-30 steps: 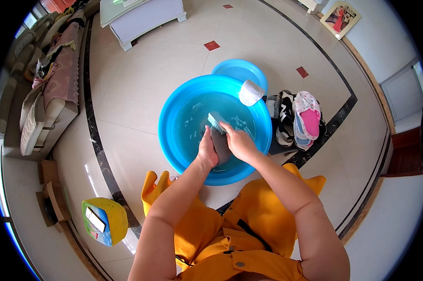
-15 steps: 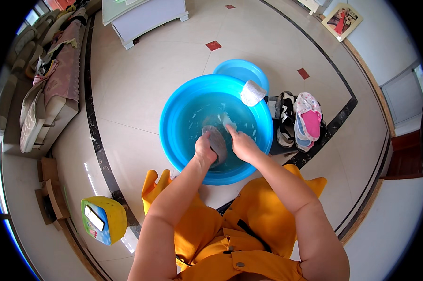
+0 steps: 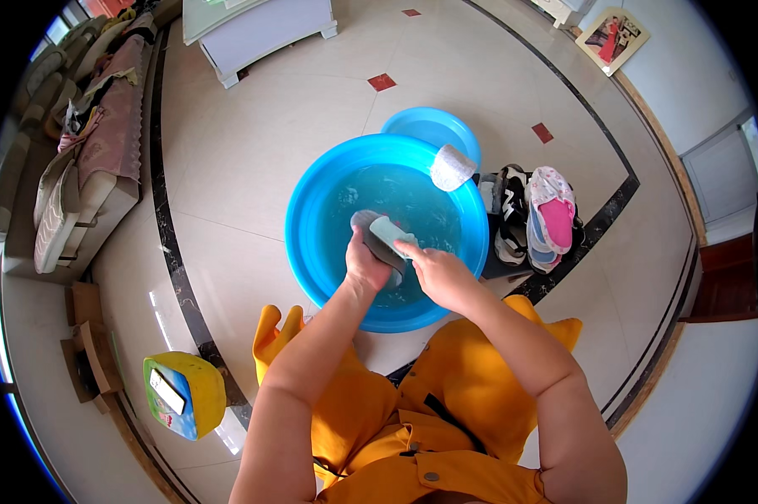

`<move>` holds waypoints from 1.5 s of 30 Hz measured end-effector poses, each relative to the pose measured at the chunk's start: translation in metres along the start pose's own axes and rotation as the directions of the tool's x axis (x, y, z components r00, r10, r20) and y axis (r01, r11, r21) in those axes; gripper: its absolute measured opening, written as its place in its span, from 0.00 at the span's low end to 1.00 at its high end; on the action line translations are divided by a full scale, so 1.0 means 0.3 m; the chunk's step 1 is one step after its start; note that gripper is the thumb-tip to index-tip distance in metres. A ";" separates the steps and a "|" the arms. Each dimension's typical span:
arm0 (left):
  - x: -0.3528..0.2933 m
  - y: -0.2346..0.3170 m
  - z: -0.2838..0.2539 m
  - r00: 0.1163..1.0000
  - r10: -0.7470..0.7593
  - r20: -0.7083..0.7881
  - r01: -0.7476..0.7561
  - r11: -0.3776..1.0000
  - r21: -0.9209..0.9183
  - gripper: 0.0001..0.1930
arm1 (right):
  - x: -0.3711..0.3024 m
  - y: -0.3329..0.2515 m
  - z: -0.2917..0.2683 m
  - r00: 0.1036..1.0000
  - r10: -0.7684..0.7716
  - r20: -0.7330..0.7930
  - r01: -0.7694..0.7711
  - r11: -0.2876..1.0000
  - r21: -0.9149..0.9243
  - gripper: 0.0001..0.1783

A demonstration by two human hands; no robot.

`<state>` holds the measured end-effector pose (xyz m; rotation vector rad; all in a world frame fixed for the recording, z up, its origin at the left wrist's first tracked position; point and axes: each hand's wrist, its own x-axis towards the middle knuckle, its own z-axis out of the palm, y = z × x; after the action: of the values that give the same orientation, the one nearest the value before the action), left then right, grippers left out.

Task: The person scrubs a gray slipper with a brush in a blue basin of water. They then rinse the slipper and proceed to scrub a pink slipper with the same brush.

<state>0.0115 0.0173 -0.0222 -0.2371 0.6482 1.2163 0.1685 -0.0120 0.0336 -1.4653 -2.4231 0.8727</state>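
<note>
A round blue basin [image 3: 301, 277] of cloudy water stands on the floor in front of me. Above the water, my left hand [image 3: 366, 262] is closed round a grey, flat, rounded piece that looks like a shoe insole [image 3: 364, 220]. My right hand [image 3: 436, 270] grips a pale greenish scrubbing brush [image 3: 385, 233], pressed against the insole's upper face. The brush's bristles are hidden. Over the basin's right far rim hangs another light grey piece, likely an insole [image 3: 453, 168].
Behind the large basin sits a smaller blue basin [image 3: 436, 126]. Several shoes stand to its right, including a black-and-white sneaker [image 3: 511, 210] and a pink-lined shoe [image 3: 553, 214]. A yellow stool [image 3: 202, 391] with a phone [image 3: 168, 391] on it is at the left. A sofa [image 3: 110, 193] lines the far left.
Both hands have lifted slightly out of the water. The insole is raised and turned, and the brush has moved left onto it. White foam patches on the water have thinned.
</note>
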 end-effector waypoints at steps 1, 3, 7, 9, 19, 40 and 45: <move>-0.006 -0.007 0.004 0.999 0.001 0.042 -0.001 1.000 0.012 0.30 | 0.002 0.005 0.003 1.000 -0.009 -0.022 0.009 1.000 -0.008 0.25; -0.007 -0.009 0.001 0.994 -0.013 0.111 0.012 1.000 0.012 0.30 | 0.012 0.019 0.011 0.997 -0.028 -0.065 0.027 0.999 -0.025 0.27; -0.040 -0.028 0.013 0.985 -0.019 0.171 0.003 0.996 0.094 0.29 | 0.021 0.010 -0.006 0.995 -0.031 -0.093 0.027 0.999 -0.041 0.29; -0.042 -0.033 0.006 0.979 -0.118 0.168 0.099 0.988 0.117 0.28 | 0.032 0.020 0.001 0.992 -0.021 -0.122 0.016 0.999 -0.045 0.30; -0.107 -0.038 0.036 0.983 -0.155 0.096 0.109 0.921 0.374 0.24 | 0.106 0.121 0.017 0.961 0.060 -0.272 -0.054 0.998 0.029 0.24; -0.040 0.091 0.000 0.993 0.104 0.054 -0.109 0.988 0.106 0.24 | 0.162 0.164 0.035 0.996 -0.079 0.052 0.064 0.967 0.247 0.17; -0.015 0.103 -0.007 0.909 0.415 -0.041 -0.388 0.878 0.281 0.25 | 0.178 0.194 0.060 0.993 0.117 0.014 -0.116 0.947 0.298 0.13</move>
<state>-0.0185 0.0236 -0.0162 0.0714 0.9756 1.5031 0.1777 0.0465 -0.0217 -1.5009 -2.1017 1.1992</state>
